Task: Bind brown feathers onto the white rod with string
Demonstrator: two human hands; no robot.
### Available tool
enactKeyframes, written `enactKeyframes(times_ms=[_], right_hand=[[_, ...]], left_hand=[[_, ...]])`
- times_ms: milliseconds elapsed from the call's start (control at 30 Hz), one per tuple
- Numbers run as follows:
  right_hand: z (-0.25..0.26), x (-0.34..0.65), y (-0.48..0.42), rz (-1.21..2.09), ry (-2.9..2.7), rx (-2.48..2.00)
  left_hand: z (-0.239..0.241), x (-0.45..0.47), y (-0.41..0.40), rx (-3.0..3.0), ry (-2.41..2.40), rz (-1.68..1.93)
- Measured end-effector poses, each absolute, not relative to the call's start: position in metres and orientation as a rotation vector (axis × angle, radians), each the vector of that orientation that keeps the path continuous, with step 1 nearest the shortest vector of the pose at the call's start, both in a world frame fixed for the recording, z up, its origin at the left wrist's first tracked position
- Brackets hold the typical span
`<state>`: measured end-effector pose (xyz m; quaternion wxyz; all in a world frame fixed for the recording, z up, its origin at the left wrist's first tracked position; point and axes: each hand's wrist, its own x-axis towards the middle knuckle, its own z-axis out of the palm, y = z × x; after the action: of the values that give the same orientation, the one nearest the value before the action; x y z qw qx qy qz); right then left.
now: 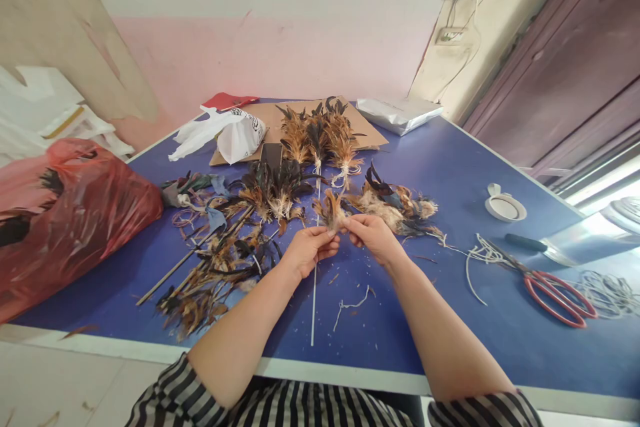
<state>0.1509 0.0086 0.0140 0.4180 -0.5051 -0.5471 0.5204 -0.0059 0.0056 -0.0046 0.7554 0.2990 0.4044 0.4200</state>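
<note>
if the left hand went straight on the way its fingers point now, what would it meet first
Most likely the right hand: its fingertips are just ahead of the left hand, beside the small feather tuft. Exact depth between them is hard to judge.

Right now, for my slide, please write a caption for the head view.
Left hand and right hand hold a small feather bunch over a blue table, red-handled scissors at right.
</note>
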Motion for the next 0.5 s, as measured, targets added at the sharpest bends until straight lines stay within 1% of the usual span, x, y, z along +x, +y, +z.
enactKeyframes(times_ms=[333, 500], right_hand=[[0.0111, 0.1596, 0.0124, 1.467, -1.175, -1.186], [0.0168, 0.1525, 0.0080, 1.345, -1.382, -1.250]], left_hand=[[-0.0057, -0.0114, 0.0105, 0.548, 0.814, 0.914], [-0.0069, -0.0111, 0.0112, 0.607, 0.832, 0.947]])
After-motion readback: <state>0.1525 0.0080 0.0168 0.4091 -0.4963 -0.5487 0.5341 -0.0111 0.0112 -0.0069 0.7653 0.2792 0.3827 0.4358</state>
